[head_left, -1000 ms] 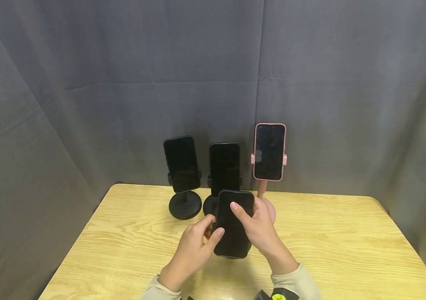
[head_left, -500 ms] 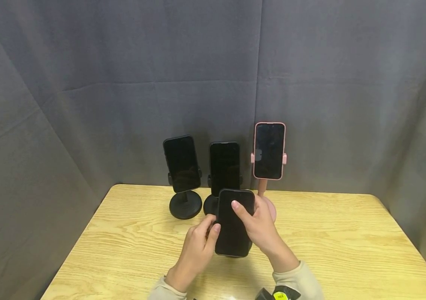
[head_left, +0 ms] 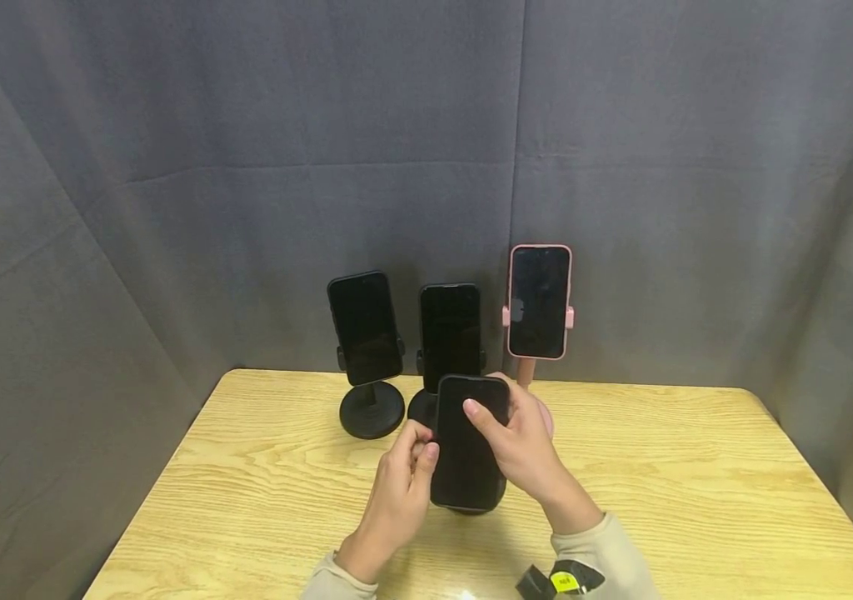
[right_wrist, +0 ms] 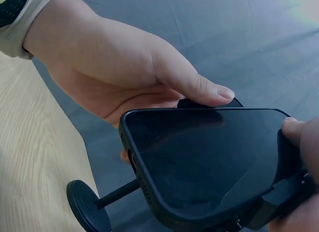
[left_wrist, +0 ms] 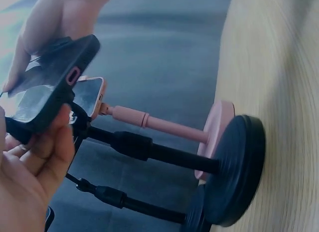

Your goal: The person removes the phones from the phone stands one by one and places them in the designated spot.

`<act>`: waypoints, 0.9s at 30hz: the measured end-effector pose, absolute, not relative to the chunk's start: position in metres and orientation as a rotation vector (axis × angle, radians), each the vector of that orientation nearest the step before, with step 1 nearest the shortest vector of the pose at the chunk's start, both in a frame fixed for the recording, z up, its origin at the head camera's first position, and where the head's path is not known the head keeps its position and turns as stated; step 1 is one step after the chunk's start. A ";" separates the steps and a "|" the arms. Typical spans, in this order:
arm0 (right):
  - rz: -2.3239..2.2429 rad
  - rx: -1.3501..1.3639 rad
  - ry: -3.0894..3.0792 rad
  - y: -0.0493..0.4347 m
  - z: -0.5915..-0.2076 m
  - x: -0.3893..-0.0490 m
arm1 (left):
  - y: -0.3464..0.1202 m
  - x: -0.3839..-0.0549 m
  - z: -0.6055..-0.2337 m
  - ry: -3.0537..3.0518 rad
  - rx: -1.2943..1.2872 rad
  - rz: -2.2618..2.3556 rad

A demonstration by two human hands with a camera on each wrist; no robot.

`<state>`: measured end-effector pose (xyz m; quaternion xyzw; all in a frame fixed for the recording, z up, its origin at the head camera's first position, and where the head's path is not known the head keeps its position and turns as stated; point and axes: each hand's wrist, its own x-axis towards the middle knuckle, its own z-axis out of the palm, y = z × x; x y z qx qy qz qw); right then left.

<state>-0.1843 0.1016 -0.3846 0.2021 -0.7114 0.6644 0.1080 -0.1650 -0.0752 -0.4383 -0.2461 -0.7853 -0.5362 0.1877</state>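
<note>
Fingers (left_wrist: pixel 59 147) partly curled around black phone (head_left: pixel 466 467)

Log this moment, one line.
front: black-cased rectangular phone; left hand: at black holder clamp; right hand: at phone's right edge; behind: pink-rimmed phone, pink stand

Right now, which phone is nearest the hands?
The front black phone, lowest in the head view: left hand and right hand flank it; three other phones stand behind, untouched.
</note>
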 end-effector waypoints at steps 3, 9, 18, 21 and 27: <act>1.932 0.580 -2.101 0.101 -0.383 -0.184 | -0.076 -0.164 -0.436 -2.245 -0.662 -1.622; 1.924 0.576 -2.106 0.101 -0.382 -0.185 | -0.077 -0.164 -0.432 -2.299 -0.629 -1.736; 1.849 0.576 -2.125 0.100 -0.380 -0.189 | -0.079 -0.166 -0.431 -2.310 -0.602 -1.727; 1.863 0.566 -2.122 0.100 -0.379 -0.188 | -0.079 -0.166 -0.432 -2.308 -0.599 -1.735; 1.969 0.590 -2.047 0.101 -0.374 -0.191 | -0.079 -0.164 -0.431 -2.310 -0.585 -1.744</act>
